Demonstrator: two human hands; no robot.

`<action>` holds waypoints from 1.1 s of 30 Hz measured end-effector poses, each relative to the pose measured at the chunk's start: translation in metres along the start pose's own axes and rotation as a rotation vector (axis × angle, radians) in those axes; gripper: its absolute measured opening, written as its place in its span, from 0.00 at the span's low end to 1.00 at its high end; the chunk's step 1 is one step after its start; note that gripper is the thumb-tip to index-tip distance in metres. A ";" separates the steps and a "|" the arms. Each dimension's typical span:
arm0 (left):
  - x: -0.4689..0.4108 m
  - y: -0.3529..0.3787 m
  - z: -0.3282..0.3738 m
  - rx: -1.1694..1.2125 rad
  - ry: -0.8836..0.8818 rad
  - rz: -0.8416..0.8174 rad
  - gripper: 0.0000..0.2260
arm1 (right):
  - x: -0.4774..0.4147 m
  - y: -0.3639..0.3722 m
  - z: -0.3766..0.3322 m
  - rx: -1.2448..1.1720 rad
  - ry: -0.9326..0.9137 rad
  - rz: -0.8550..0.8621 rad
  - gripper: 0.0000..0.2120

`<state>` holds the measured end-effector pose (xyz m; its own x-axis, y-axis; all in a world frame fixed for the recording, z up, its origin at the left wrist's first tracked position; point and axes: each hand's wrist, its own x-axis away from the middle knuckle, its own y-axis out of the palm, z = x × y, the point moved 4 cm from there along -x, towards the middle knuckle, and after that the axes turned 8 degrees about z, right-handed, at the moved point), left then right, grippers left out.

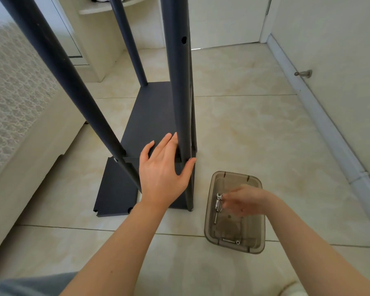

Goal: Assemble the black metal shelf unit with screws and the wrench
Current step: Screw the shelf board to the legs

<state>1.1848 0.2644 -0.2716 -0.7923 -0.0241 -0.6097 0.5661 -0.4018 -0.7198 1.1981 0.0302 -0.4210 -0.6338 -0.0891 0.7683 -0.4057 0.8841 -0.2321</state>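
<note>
The left hand (165, 167) braces the nearest post (177, 92), with the thumb hooked round one side and the fingers straight along the other. The right hand (244, 201) blurs over the brown tray (233, 248), seemingly reaching for the wrench (218, 196) and screws (215, 216); I cannot tell whether it pinches anything. This looks like fetching hardware, and next a screw must reach the post's joint. The shelf unit (150, 116) stands on the floor, its posts upright and its panel running away from the camera.
</note>
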 end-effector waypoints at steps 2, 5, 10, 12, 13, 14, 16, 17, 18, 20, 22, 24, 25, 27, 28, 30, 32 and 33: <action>0.001 0.001 -0.001 0.001 0.000 0.005 0.20 | -0.015 0.009 0.019 0.039 0.033 0.056 0.09; 0.002 0.002 0.001 0.009 0.011 0.033 0.19 | -0.034 0.017 0.033 0.211 0.000 0.205 0.06; 0.003 0.004 0.001 -0.011 0.002 0.036 0.18 | -0.057 0.023 0.038 0.528 -0.081 0.335 0.11; 0.003 0.005 0.000 -0.012 0.005 0.028 0.18 | -0.066 0.025 0.039 0.542 -0.112 0.364 0.11; 0.004 0.005 0.000 -0.007 0.007 0.031 0.17 | -0.072 0.026 0.040 0.557 -0.137 0.373 0.11; 0.004 0.005 0.000 -0.002 0.008 0.038 0.16 | -0.078 0.027 0.039 0.578 -0.170 0.384 0.11; 0.004 0.005 0.001 0.006 0.005 0.050 0.14 | -0.088 0.029 0.040 0.569 -0.224 0.410 0.13; 0.004 0.005 0.001 0.010 0.002 0.055 0.13 | -0.093 0.030 0.041 0.557 -0.241 0.419 0.14; 0.004 0.005 0.001 0.016 0.003 0.062 0.13 | -0.097 0.031 0.041 0.562 -0.255 0.428 0.15; 0.004 0.005 0.002 0.023 0.016 0.082 0.13 | -0.103 0.033 0.041 0.619 -0.287 0.450 0.14; 0.004 0.005 0.004 0.027 0.024 0.096 0.13 | -0.106 0.036 0.040 0.667 -0.324 0.479 0.14; 0.004 0.005 0.005 0.033 0.015 0.104 0.14 | -0.107 0.037 0.040 0.701 -0.346 0.516 0.12; 0.004 0.005 0.005 0.033 0.011 0.107 0.15 | -0.107 0.038 0.039 0.713 -0.349 0.533 0.12; 0.004 0.005 0.005 0.035 0.008 0.107 0.15 | -0.108 0.039 0.038 0.747 -0.341 0.557 0.12; 0.004 0.005 0.005 0.039 0.006 0.104 0.15 | -0.108 0.040 0.038 0.764 -0.336 0.570 0.12; 0.004 0.005 0.005 0.044 -0.002 0.097 0.16 | -0.108 0.043 0.036 0.792 -0.331 0.594 0.12; 0.004 0.004 0.005 0.045 -0.010 0.089 0.16 | -0.109 0.047 0.035 0.832 -0.323 0.615 0.12; 0.004 0.004 0.005 0.047 -0.013 0.084 0.16 | -0.109 0.049 0.035 0.843 -0.315 0.622 0.13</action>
<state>1.1828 0.2583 -0.2750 -0.7458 -0.0712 -0.6624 0.6192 -0.4409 -0.6498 1.2244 0.0673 -0.5367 -0.9754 0.0442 0.2161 -0.2008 0.2278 -0.9528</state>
